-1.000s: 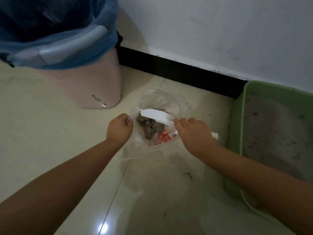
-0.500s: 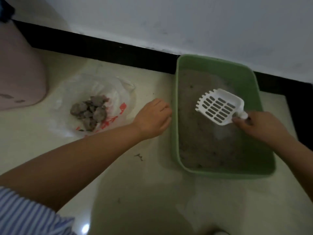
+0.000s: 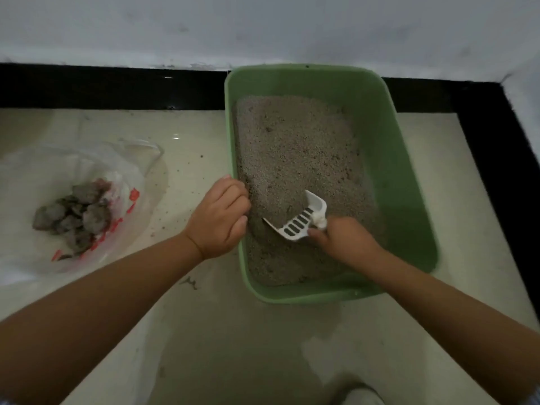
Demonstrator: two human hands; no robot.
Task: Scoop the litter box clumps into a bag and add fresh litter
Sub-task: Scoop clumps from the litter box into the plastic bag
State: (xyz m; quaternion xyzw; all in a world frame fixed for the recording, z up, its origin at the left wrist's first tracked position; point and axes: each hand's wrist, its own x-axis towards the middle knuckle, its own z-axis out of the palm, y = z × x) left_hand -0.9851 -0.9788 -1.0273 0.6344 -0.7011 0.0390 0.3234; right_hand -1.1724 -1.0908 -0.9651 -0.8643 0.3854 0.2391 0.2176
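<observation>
Litter box on pale tile, scoop dug in

Litter box point(image 3: 409, 176), green, sits on glossy cream floor tile point(image 3: 233, 331). Within it the right hand point(image 3: 342, 244) grips the white slotted scoop point(image 3: 301, 223), its blade sunk in grey litter point(image 3: 295, 153). Left of that grip, the left hand point(image 3: 217, 220) curls over the box's rim. Farther left lies a clear bag point(image 3: 122, 171) holding clumps point(image 3: 73, 217). Beyond, black skirting point(image 3: 111, 86) meets a white wall point(image 3: 263, 27).

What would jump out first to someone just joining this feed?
The green litter box against the wall, where the right hand digs a white slotted scoop into the grey litter while the left hand grips the box's left rim. Next, the clear plastic bag lying open on the floor to the left, holding grey clumps.
</observation>
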